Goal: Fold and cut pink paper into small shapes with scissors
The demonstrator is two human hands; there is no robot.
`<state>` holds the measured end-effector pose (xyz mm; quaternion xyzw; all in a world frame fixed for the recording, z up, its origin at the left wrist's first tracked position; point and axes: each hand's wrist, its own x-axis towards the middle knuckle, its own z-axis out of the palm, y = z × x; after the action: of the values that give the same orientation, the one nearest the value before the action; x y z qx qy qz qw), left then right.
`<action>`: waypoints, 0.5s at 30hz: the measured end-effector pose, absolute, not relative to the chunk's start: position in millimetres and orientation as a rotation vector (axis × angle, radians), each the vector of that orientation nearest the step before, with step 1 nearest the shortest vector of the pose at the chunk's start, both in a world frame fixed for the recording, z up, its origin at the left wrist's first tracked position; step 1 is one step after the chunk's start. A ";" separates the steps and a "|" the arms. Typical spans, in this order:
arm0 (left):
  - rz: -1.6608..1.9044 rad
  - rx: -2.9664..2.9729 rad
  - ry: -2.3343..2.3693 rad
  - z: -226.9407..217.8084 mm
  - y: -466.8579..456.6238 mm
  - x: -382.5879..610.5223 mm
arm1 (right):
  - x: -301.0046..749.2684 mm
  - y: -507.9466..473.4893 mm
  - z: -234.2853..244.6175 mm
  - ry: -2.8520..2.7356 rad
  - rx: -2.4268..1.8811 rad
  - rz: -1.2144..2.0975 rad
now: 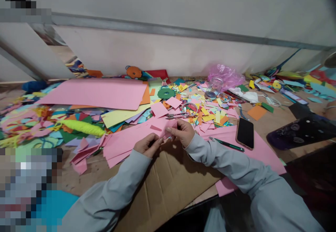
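Note:
My left hand (147,145) and my right hand (182,131) meet over a small piece of pink paper (165,128), and both pinch it between closed fingers. Under them lie a stack of pink paper strips (123,144) and a brown cardboard sheet (168,183). Small scissors (177,115) rest just beyond my right hand. Both my sleeves are grey.
A big pink sheet (97,92) lies at the back left. Coloured paper scraps (207,111) cover the middle. A phone (245,132) and a green pen (228,144) lie on pink paper to the right. A pink plastic bag (225,74), a tape roll (189,108) and a dark tray (301,131) stand beyond.

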<state>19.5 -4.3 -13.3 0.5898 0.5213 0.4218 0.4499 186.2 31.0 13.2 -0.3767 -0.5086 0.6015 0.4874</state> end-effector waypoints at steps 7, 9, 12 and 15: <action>1.090 1.338 1.215 -4.6 -3.9 24.7 | 181.6 28.8 12.0 -1.215 -0.887 1.560; 1.094 1.240 1.234 -1.8 -4.0 26.5 | 181.3 29.6 11.3 -1.179 -0.892 1.563; 1.126 1.144 1.241 -0.4 -3.7 27.3 | 182.5 31.7 10.7 -1.139 -0.913 1.557; 1.122 1.089 1.240 -0.5 -3.0 26.5 | 183.1 33.2 8.6 -1.131 -0.906 1.580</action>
<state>26.5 -3.0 -0.5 0.4587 0.5220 0.4723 0.5422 183.1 33.2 8.6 -0.3711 -0.4634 0.6471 0.4783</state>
